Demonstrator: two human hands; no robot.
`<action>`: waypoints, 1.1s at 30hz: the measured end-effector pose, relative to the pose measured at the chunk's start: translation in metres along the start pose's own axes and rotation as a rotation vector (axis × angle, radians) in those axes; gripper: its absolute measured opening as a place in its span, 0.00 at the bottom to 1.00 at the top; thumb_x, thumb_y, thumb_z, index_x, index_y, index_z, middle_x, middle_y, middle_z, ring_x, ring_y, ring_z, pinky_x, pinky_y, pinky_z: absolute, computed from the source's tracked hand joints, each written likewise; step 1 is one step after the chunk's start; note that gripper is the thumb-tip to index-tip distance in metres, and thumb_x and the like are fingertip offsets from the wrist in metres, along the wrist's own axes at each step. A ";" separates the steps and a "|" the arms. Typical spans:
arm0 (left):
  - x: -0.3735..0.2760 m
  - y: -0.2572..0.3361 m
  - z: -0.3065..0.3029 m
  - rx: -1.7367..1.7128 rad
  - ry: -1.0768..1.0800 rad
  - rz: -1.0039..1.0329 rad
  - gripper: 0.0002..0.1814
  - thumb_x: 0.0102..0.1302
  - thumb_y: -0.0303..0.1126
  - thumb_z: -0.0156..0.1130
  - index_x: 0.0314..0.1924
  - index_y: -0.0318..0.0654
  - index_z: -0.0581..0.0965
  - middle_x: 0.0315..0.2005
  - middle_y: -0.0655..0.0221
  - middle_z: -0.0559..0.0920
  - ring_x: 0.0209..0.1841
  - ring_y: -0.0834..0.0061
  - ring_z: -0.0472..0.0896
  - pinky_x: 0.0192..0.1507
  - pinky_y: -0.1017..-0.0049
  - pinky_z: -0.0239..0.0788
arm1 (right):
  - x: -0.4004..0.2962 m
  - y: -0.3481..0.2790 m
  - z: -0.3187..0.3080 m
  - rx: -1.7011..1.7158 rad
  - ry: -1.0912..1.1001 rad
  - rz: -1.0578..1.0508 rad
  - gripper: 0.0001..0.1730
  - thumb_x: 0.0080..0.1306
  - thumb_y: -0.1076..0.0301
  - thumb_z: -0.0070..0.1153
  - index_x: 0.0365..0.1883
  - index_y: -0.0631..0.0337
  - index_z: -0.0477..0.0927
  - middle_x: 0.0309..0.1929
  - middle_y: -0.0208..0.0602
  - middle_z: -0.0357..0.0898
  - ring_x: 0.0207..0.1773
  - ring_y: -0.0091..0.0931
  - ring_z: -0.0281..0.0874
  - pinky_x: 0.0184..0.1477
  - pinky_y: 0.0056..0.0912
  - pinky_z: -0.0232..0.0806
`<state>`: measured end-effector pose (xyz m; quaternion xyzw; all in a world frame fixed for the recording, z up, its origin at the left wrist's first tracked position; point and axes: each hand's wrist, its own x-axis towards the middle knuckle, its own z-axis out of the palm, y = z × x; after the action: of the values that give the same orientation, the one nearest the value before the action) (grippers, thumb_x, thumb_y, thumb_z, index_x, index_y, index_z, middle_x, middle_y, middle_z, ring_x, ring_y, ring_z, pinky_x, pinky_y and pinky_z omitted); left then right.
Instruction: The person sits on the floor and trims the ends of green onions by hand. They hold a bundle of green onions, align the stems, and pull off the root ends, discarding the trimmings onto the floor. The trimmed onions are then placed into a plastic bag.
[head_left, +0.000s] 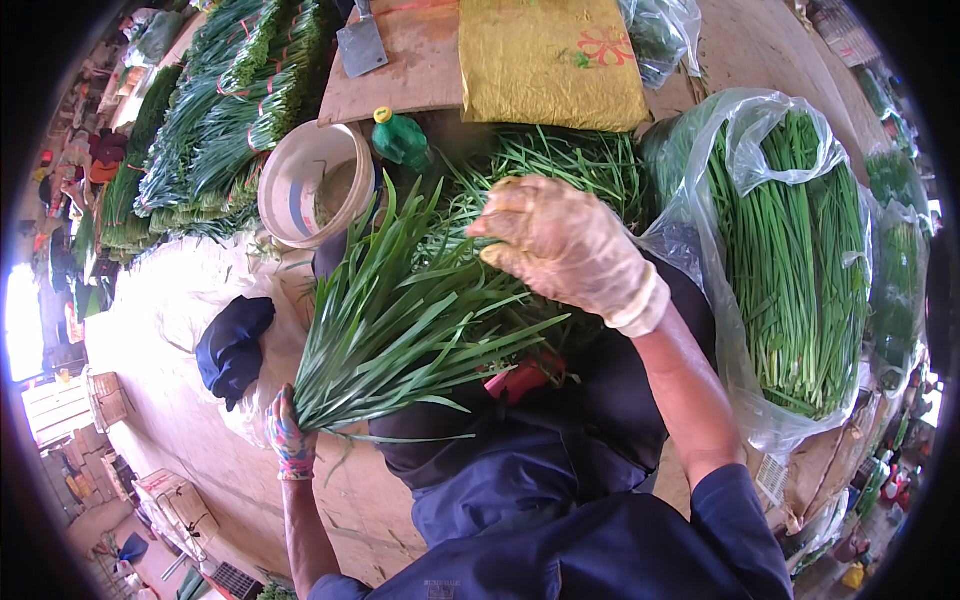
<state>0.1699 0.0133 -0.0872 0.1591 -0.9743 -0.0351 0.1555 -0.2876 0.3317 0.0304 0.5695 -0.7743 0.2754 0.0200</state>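
My left hand (289, 439), in a patterned glove, grips the lower end of a bunch of long flat green leaves (382, 330), which look like garlic chives. The leaves fan out up and to the right, across my left thigh. To the right of the bunch, my right hand (559, 251) is raised in a pale, loose glove with the fingers curled. Whether anything is pinched in it cannot be told. Beneath and beyond that hand lies a heap of loose green leaves (585, 169), partly hidden by it. A red object (525, 375) shows between my legs.
A white bucket (274, 191) and a green plastic bottle (403, 141) stand ahead. Beyond are a board (420, 82) with a cleaver (362, 49) and a yellow sack (551, 67). Tied green bundles (217, 127) lie left; a clear bag (720, 300) of greens is right. Dark cloth (236, 349) lies left.
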 end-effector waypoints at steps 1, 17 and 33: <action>-0.002 -0.001 -0.001 0.010 0.000 -0.003 0.42 0.58 0.34 0.76 0.72 0.33 0.70 0.54 0.55 0.84 0.47 0.54 0.82 0.50 0.59 0.74 | 0.008 -0.003 0.004 -0.048 -0.008 -0.054 0.16 0.71 0.54 0.63 0.52 0.49 0.89 0.55 0.33 0.86 0.62 0.34 0.81 0.63 0.38 0.73; -0.010 -0.006 -0.007 0.006 0.044 0.057 0.38 0.59 0.28 0.71 0.70 0.35 0.71 0.53 0.56 0.84 0.49 0.54 0.82 0.49 0.57 0.74 | 0.008 0.031 0.058 -0.518 0.049 0.340 0.10 0.69 0.65 0.55 0.29 0.51 0.85 0.29 0.36 0.84 0.33 0.32 0.85 0.32 0.36 0.79; -0.013 -0.012 -0.006 0.026 -0.009 -0.006 0.40 0.57 0.31 0.73 0.71 0.36 0.71 0.57 0.55 0.82 0.51 0.53 0.82 0.51 0.58 0.75 | -0.003 0.017 0.013 0.240 0.145 0.048 0.11 0.70 0.62 0.64 0.48 0.49 0.89 0.53 0.30 0.86 0.61 0.34 0.81 0.66 0.42 0.72</action>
<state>0.1874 0.0063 -0.0867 0.1641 -0.9749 -0.0238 0.1487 -0.2981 0.3319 0.0118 0.5278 -0.7456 0.4068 0.0010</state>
